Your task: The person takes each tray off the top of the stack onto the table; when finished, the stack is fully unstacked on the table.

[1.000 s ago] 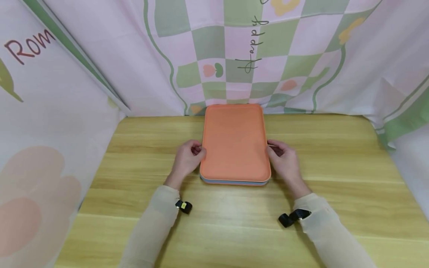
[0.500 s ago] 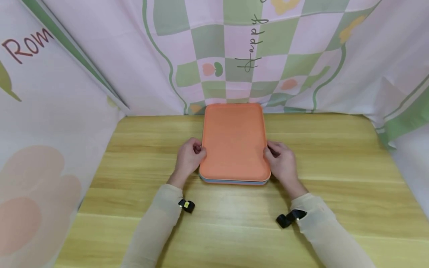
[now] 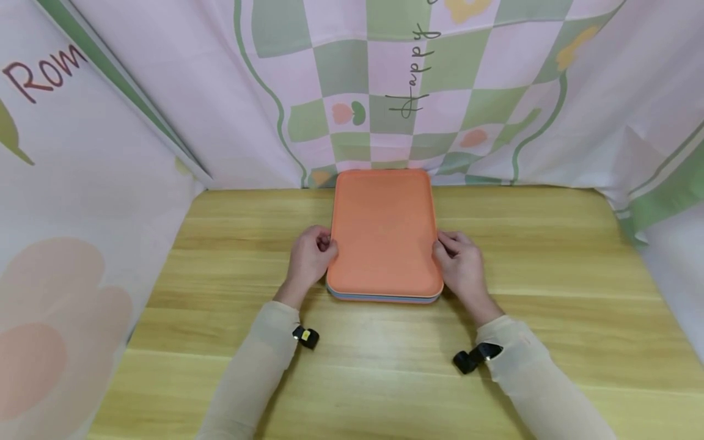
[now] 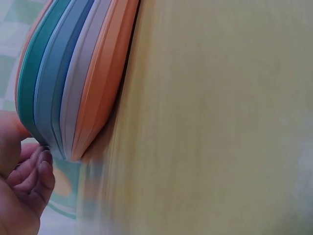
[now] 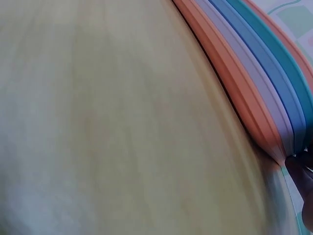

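Observation:
A stack of shallow, round-cornered trays lies flat on the table, with an orange tray [image 3: 385,235] on top. Beneath it, the left wrist view shows a green tray [image 4: 30,88], a blue tray [image 4: 54,81], a lavender tray [image 4: 80,81] and another orange tray [image 4: 105,81] at the bottom. My left hand [image 3: 308,258] pinches the left side, thumb over the top tray's rim, curled fingertips at the stack's edge. My right hand [image 3: 463,266] grips the opposite side the same way, its fingertips close to the blue tray's edge in the right wrist view.
The stack's far end sits against a checked curtain [image 3: 346,73] behind the wooden table [image 3: 363,379]. A white, flower-printed cloth [image 3: 110,201] hangs along the left. Black wrist cameras, a left one [image 3: 307,337] and a right one [image 3: 477,358], are fixed at the sleeves.
My right hand has shifted slightly left, its thumb now farther over the top tray's rim. My left hand has barely moved, and the stack stays in place.

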The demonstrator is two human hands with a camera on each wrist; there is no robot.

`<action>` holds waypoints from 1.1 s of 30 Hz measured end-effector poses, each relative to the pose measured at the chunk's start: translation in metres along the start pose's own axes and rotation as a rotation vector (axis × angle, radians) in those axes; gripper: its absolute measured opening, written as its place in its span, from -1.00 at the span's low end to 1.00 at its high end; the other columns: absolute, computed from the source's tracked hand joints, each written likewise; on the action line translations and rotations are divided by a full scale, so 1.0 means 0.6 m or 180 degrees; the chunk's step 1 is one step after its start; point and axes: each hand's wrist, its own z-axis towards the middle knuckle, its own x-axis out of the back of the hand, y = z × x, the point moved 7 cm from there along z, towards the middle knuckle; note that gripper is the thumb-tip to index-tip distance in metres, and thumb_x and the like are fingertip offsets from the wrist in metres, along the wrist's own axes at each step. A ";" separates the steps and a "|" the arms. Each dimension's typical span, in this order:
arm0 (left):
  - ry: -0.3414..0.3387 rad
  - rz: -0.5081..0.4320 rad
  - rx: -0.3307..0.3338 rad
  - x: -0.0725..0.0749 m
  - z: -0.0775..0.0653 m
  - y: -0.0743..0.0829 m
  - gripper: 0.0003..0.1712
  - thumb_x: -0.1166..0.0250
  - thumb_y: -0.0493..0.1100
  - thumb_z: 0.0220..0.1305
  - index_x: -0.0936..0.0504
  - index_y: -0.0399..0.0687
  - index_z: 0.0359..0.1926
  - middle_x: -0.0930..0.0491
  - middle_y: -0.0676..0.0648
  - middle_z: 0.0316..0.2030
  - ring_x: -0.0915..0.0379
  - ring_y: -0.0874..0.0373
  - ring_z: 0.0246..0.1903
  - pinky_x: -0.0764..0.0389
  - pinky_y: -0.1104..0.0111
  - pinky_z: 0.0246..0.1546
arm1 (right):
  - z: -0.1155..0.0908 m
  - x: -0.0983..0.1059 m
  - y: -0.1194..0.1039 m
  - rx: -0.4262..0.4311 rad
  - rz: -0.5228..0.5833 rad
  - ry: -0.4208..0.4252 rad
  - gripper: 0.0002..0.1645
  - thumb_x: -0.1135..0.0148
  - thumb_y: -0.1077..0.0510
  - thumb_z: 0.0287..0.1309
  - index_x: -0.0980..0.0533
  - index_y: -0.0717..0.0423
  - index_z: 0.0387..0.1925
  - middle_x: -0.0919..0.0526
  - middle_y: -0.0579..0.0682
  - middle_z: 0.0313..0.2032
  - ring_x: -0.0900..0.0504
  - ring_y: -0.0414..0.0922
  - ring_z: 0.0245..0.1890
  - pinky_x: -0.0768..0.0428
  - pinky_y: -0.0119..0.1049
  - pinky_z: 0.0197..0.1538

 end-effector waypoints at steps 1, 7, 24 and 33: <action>0.0006 -0.0022 0.0007 0.000 0.000 0.000 -0.83 -0.38 -0.28 0.31 -0.75 -0.26 -0.12 -0.73 -0.16 -0.30 -0.64 0.00 -0.32 -0.70 0.24 -0.21 | 0.000 0.000 0.000 0.0002 -0.0007 -0.0001 -0.67 -0.25 0.36 0.38 -0.72 0.38 0.09 -0.78 0.35 -0.03 -0.73 0.22 -0.06 -0.38 -0.84 -0.08; -0.0048 -0.0184 0.0209 0.001 0.005 -0.002 -0.80 -0.39 -0.32 0.29 -0.77 -0.31 -0.09 -0.72 -0.17 -0.30 -0.62 0.02 -0.33 -0.65 0.33 -0.25 | 0.000 0.001 -0.001 0.0017 -0.0020 -0.0030 -0.67 -0.24 0.34 0.41 -0.72 0.37 0.11 -0.77 0.34 -0.03 -0.71 0.09 -0.11 -0.40 -0.84 -0.12; -0.0110 -0.0351 0.0632 0.005 0.009 -0.019 -0.68 -0.34 -0.22 0.25 -0.76 -0.27 -0.02 -0.76 -0.17 -0.22 -0.64 0.01 -0.24 -0.67 0.30 -0.15 | -0.001 -0.004 -0.004 0.0055 -0.0107 -0.0155 -0.62 -0.26 0.33 0.43 -0.68 0.38 0.19 -0.73 0.35 -0.02 -0.76 0.23 -0.02 -0.36 -0.90 -0.07; -0.0010 -0.0280 0.0627 0.018 0.005 -0.018 -0.67 -0.32 -0.21 0.23 -0.76 -0.28 -0.02 -0.78 -0.20 -0.19 -0.71 -0.04 -0.20 -0.75 0.21 -0.09 | 0.000 -0.002 -0.004 0.0037 -0.0042 -0.0172 -0.66 -0.26 0.37 0.45 -0.67 0.47 0.15 -0.73 0.40 0.03 -0.76 0.27 0.02 -0.38 -0.92 -0.04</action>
